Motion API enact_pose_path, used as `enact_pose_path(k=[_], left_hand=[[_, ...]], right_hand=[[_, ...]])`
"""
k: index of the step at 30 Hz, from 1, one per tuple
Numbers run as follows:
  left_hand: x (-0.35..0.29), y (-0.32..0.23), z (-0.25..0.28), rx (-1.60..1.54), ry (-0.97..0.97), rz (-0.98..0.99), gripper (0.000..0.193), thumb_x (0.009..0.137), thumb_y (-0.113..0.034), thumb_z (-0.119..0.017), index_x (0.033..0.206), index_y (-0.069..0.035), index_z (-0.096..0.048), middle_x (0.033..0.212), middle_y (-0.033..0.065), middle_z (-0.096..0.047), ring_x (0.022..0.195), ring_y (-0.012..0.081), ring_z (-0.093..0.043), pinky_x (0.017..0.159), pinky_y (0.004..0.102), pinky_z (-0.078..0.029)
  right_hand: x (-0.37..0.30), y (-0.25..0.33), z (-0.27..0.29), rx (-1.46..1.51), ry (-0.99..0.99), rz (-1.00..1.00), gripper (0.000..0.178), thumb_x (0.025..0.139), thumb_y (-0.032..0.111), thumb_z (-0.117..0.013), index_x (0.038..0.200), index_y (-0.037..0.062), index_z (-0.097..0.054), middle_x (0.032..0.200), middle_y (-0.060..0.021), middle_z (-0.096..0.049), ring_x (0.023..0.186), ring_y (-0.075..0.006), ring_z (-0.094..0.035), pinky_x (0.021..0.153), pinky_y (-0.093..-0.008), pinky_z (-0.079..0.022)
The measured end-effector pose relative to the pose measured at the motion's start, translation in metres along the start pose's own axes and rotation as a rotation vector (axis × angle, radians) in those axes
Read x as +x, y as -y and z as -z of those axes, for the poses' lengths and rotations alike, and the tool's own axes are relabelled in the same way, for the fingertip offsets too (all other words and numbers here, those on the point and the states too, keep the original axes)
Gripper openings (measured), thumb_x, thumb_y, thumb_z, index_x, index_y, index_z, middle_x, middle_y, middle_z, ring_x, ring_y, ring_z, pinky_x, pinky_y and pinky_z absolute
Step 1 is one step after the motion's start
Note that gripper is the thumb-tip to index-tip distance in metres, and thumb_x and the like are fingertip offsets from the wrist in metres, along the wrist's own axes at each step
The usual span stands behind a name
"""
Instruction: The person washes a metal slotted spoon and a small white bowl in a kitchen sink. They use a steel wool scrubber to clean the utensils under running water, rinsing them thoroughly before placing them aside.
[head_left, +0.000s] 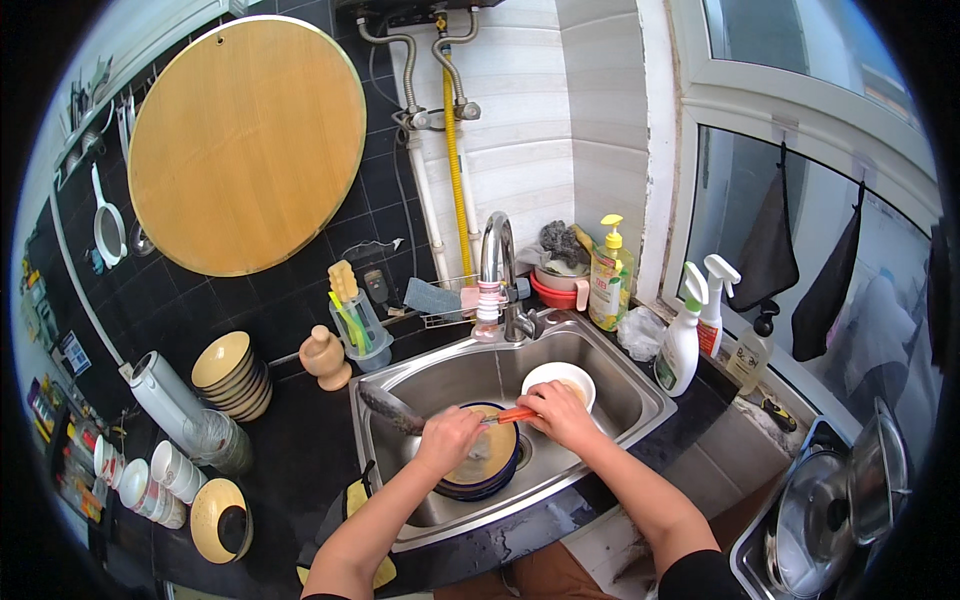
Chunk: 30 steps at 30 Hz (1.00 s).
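Note:
Over the sink (640, 420), my right hand (562, 412) is closed around the orange handle of a slim utensil (516, 414). My left hand (450, 440) pinches its metal end; the fingers hide its tip, so I cannot tell its exact kind. Just beneath both hands sits a stack of dark-blue-rimmed bowls (492, 462), cream inside, in the basin. Beyond my right hand stands a white bowl (540, 373), partly covered by that hand. A dark grey, elongated thing (388, 406) leans at the basin's left side, near my left hand. Above the basin rises the chrome faucet (496, 245).
On the left counter stand stacked cream bowls (232, 375), a wooden jar (325, 358), white cups (178, 470) and a single bowl (208, 510). Spray bottles (680, 345) and a dish soap bottle (608, 275) line the right side. Metal pots (810, 520) stand at the lower right.

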<state>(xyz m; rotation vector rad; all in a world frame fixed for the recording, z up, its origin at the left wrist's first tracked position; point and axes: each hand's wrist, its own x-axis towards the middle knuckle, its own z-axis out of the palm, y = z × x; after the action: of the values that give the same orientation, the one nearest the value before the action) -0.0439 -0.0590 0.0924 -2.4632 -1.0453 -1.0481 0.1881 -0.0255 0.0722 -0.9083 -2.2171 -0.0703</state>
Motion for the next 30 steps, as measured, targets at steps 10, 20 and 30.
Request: enact_pose_path(k=[10,20,30], left_hand=[[-0.033,-0.018,-0.013,-0.704,0.203,1.297,0.061,0.076,-0.057,-0.063,0.094,0.001,-0.06,0.106,0.0166,-0.059,0.077,0.0302,-0.061,0.066,0.0386,-0.05],[-0.045,0.028,-0.057,-2.019,-0.082,1.398,0.051,0.088,-0.029,-0.042,0.117,0.013,-0.047,0.123,0.0329,-0.047,0.111,0.0423,-0.053,0.097,0.0476,-0.043],[-0.045,0.019,-0.064,-2.087,-0.122,1.38,0.035,0.09,-0.023,-0.047,0.114,0.002,-0.05,0.125,0.0297,-0.047,0.117,0.0384,-0.049,0.101,0.044,-0.041]], right_hand=[[-0.007,0.033,-0.016,-0.077,-0.092,-0.076,0.023,0.075,0.012,-0.064,0.098,0.0117,-0.061,0.095,-0.0064,-0.058,0.086,-0.0276,-0.055,0.073,-0.0405,-0.043],[0.0,0.022,-0.03,0.046,-0.038,-0.049,0.027,0.072,0.009,-0.065,0.099,0.0124,-0.062,0.1,-0.0058,-0.057,0.094,-0.0283,-0.052,0.081,-0.0399,-0.041],[0.011,0.021,-0.051,0.134,0.051,0.011,0.03,0.075,0.005,-0.064,0.105,0.0103,-0.061,0.103,-0.0078,-0.056,0.098,-0.0297,-0.05,0.086,-0.039,-0.04]])
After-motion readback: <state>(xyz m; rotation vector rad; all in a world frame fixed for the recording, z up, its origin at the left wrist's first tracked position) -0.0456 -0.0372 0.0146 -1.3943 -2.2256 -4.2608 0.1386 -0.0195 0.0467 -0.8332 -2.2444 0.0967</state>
